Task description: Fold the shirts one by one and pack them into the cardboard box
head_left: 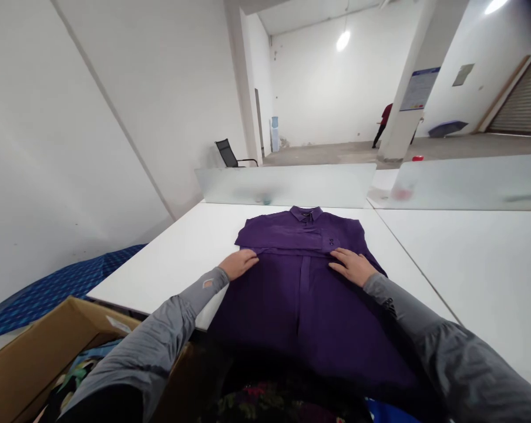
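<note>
A purple button-up shirt (pixel 269 294) lies front up on the table, collar at the far end and its lower part hanging toward me over the near edge. One sleeve is folded flat across the chest, with its buttoned cuff over toward the right. My left hand (pixel 239 263) rests at the left side of the shirt, fingertips stretched out on the cloth by the sleeve's lower edge. On the right, my right hand (pixel 352 267) lies on the shirt just below the cuff, palm down with fingers apart. Both forearms are in grey sleeves.
The white table (pixel 172 247) has frosted partitions (pixel 287 183) along its far side. An open cardboard box (pixel 32 358) with clothes in it stands at lower left, near blue patterned cloth (pixel 71 282). Farther back are a black chair (pixel 227 154) and a person (pixel 383 124) by a pillar.
</note>
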Demonstrator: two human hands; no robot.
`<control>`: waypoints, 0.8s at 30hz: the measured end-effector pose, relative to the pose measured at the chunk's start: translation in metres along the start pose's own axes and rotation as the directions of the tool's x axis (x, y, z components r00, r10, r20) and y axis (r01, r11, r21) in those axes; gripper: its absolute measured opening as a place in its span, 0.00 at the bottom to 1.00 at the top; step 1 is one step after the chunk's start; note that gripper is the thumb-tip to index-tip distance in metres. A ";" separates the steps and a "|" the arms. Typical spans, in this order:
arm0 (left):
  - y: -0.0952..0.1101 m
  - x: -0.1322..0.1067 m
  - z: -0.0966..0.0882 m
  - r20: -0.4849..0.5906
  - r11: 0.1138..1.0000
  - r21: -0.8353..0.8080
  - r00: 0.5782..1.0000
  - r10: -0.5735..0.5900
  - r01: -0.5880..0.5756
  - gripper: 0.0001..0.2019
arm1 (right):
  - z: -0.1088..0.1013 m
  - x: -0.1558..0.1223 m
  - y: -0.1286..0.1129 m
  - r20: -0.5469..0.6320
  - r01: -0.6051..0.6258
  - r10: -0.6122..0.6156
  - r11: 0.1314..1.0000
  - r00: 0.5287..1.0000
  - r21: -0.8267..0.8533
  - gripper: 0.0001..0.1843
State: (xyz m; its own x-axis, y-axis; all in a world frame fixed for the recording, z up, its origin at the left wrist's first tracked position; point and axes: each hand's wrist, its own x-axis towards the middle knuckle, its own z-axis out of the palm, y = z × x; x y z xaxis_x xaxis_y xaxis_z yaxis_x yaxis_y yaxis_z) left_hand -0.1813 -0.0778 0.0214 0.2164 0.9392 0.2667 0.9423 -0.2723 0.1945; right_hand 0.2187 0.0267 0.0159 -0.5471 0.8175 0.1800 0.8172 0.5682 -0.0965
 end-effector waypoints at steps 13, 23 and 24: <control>-0.074 0.145 -0.001 -0.210 0.877 -0.053 0.854 -0.477 0.477 0.15 | 0.022 -0.045 0.020 -0.241 -0.052 0.022 0.992 0.970 -0.117 0.22; -0.106 0.180 0.026 0.055 0.927 -0.034 0.926 -0.373 0.375 0.19 | 0.019 -0.045 0.017 -0.257 -0.052 0.009 0.985 0.966 -0.162 0.20; -0.107 0.181 0.027 0.075 0.933 -0.034 0.932 -0.354 0.358 0.17 | 0.020 -0.045 0.017 -0.258 -0.051 0.008 0.986 0.966 -0.160 0.20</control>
State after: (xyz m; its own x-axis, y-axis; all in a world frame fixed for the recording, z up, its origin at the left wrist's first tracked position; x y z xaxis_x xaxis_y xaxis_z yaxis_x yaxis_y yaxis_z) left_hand -0.2363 0.1275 0.0238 -0.1133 0.9875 0.1093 0.9480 0.0745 0.3094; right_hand 0.2539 0.0019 -0.0131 -0.4756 0.7698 0.4256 0.8623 0.5037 0.0526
